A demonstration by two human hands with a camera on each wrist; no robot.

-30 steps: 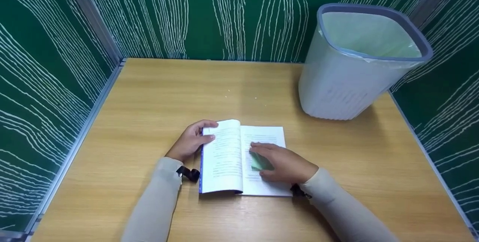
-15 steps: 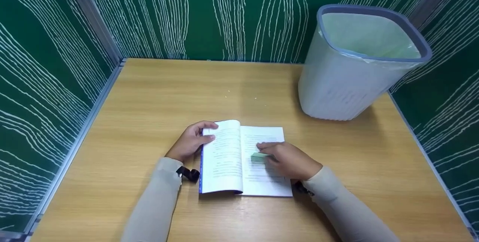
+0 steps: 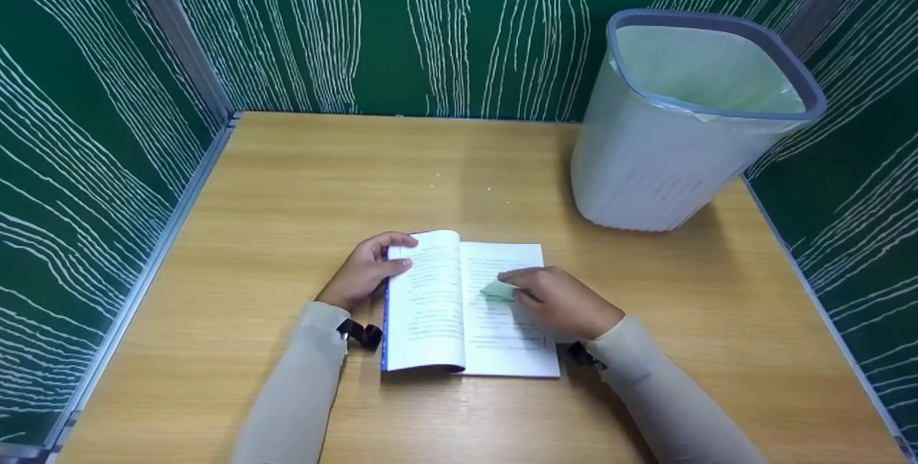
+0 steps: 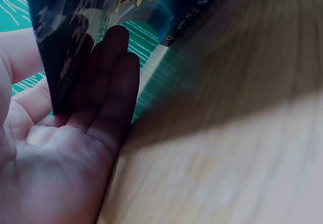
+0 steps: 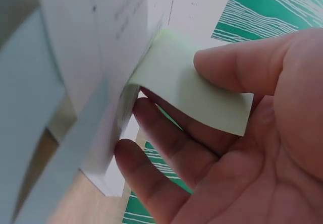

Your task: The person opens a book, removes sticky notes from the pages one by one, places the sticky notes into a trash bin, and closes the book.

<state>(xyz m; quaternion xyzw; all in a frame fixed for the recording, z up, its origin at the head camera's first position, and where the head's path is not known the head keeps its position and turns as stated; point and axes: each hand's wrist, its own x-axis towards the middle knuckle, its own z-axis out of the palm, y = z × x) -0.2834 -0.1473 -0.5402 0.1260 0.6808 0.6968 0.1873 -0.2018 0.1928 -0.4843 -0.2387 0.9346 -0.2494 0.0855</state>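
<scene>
An open book (image 3: 424,306) lies on the table, its left pages bowed up at the spine. My left hand (image 3: 362,270) grips its left edge, thumb on the page and fingers behind; in the left wrist view the dark glossy cover (image 4: 65,37) stands between thumb and fingers of that hand (image 4: 65,148). On the right page is a pale green paper slip (image 3: 496,290). My right hand (image 3: 566,302) pinches the slip's right end; the right wrist view shows the slip (image 5: 176,77) bent, thumb of the hand (image 5: 242,133) on top, one end against the page.
A tall pale bin (image 3: 652,155) with a grey-blue rim and a green liner stands at the back right of the wooden table (image 3: 323,177). Small white specks lie on the wood beyond the book. Green panels with white wavy lines enclose the back and sides.
My right hand has moved slightly right, its fingers drawn together on the green slip, which lay flatter and wider before and now lifts toward the hand. My left hand has stayed on the book.
</scene>
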